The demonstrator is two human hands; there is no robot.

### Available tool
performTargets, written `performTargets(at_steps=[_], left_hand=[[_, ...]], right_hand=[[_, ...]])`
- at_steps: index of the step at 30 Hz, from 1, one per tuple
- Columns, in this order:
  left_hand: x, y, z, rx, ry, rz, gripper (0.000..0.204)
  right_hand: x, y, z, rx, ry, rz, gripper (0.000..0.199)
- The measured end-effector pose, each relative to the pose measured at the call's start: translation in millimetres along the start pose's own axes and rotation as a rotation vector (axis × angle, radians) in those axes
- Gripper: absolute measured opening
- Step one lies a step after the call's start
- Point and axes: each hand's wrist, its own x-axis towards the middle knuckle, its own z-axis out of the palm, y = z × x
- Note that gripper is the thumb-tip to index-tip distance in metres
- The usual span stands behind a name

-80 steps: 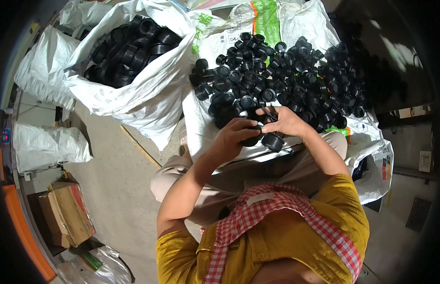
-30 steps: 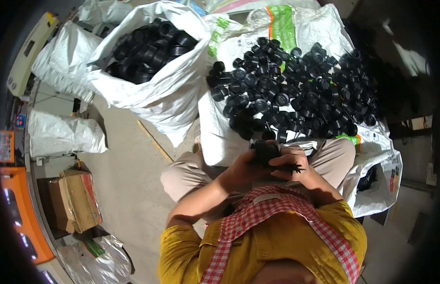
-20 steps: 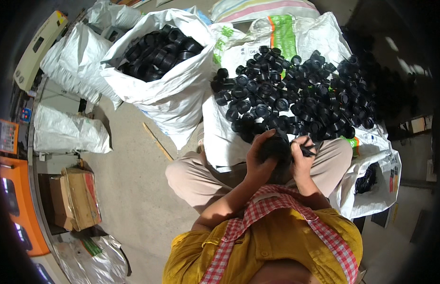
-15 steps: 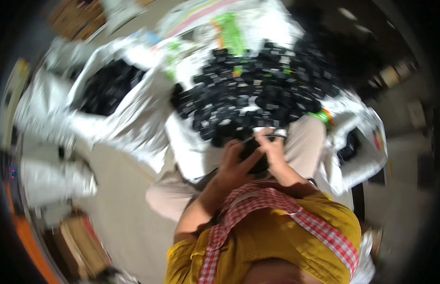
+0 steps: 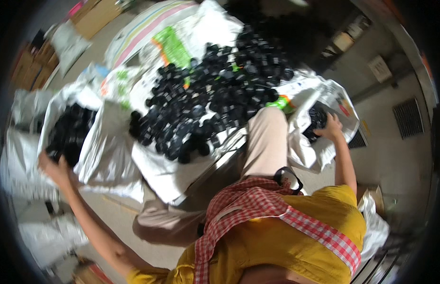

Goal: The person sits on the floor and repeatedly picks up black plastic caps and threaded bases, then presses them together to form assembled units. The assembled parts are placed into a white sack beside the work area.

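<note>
Small round black caps (image 5: 196,113) lie in a big heap in front of me. My left hand (image 5: 56,170) reaches far out to the left, at the near rim of a white sack (image 5: 111,156). Its thumb and fingers are spread beside the black pieces (image 5: 71,128) inside; whether it touches one is hard to see. On the right, my right hand (image 5: 332,128) is at the mouth of another white sack (image 5: 303,154), fingers apart over its black contents (image 5: 317,120). No held piece shows in either hand.
The heap lies on white sacking (image 5: 158,173) with a green packet (image 5: 171,46) at its far side. My bent knee (image 5: 267,123) stands between the heap and the right sack. Cardboard boxes (image 5: 94,16) and a filled bag (image 5: 71,45) are at the far left.
My hands were together at my lap with a dark object between them. They have parted, left to the left sack, right to the right sack. The view has shifted too.
</note>
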Motion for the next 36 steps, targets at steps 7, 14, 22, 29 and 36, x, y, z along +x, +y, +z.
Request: performTargets(at_steps=[7,14,22,29,36], left_hand=[[4.2,45.6,-53.5,-0.201,-0.762,0.073,0.045],[-9.8,52.1,-91.2,-0.083,-0.966,-0.076,0.030],[-18.4,156.8,-99.3,-0.298,-0.315,0.135,0.030],[-115.9,250.4,-19.9,-0.964,-0.986,-0.040,0.042],[-161.5,281.4,49.5,-0.979,-0.833,-0.022,0.078]], right_hand=[[33.7,-70.1,-45.0,0.337,0.538,-0.508,0.044],[-4.0,-295.6,-10.4,0.396,-0.351,-1.135,0.048],[-11.9,-351.6,138.4,-0.526,-0.244,-1.206,0.043],[-15.6,-373.4,134.5,0.112,-0.309,-1.213,0.044],[-79.4,-406.6,-0.4,0.742,-0.628,-1.355,0.059]])
